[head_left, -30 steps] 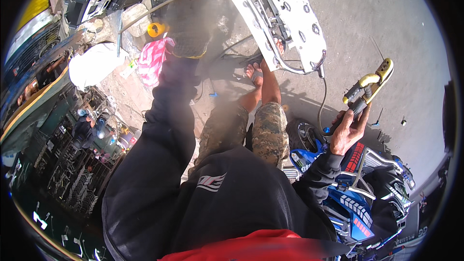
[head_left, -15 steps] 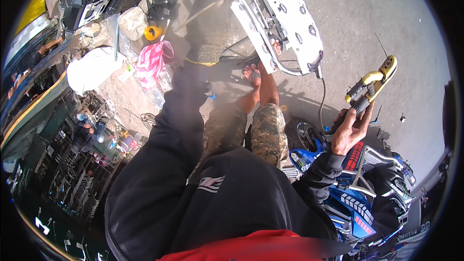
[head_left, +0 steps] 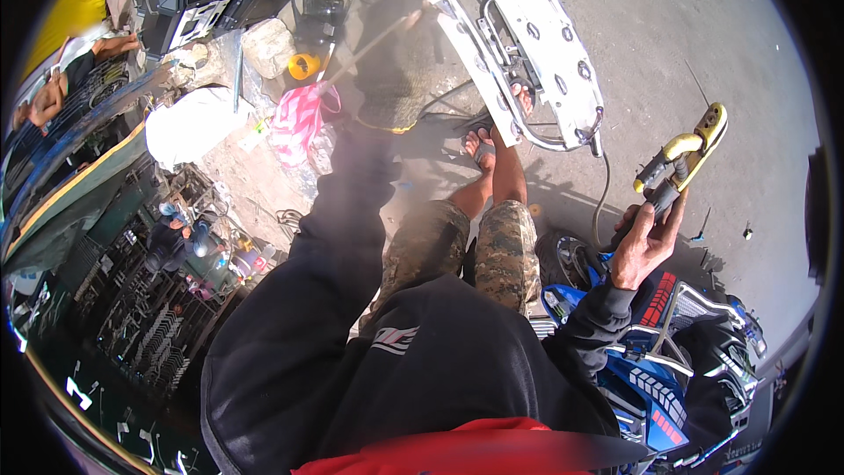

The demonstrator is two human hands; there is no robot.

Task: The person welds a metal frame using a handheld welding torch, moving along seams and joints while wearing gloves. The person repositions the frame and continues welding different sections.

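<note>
At the right, my bare right hand point(head_left: 643, 251) is closed around the dark handle of a yellow welding electrode holder point(head_left: 679, 158). A thin rod point(head_left: 694, 79) sticks out beyond its yellow end. My left arm point(head_left: 338, 229), in a black sleeve, reaches forward, but a dark blur covers its end. There my left hand point(head_left: 387, 70) may be inside a dark shape with a yellow lower edge; its fingers cannot be made out. A wooden stick point(head_left: 369, 48) crosses that shape. Ahead lies a metal rack point(head_left: 549, 44) with a bright plate full of holes and bent tubes.
A blue motorbike point(head_left: 646, 378) stands at my right. A cable point(head_left: 601, 202) runs beside the rack. Black cases point(head_left: 189, 0), a yellow roll point(head_left: 304, 66) and a pink striped bag point(head_left: 299, 119) lie ahead left. Other people point(head_left: 53, 97) are farther left, one beside metal parts.
Most of the scene has shifted slightly right in view. A person at the far left shows more fully. My right hand keeps its grip on the electrode holder.
</note>
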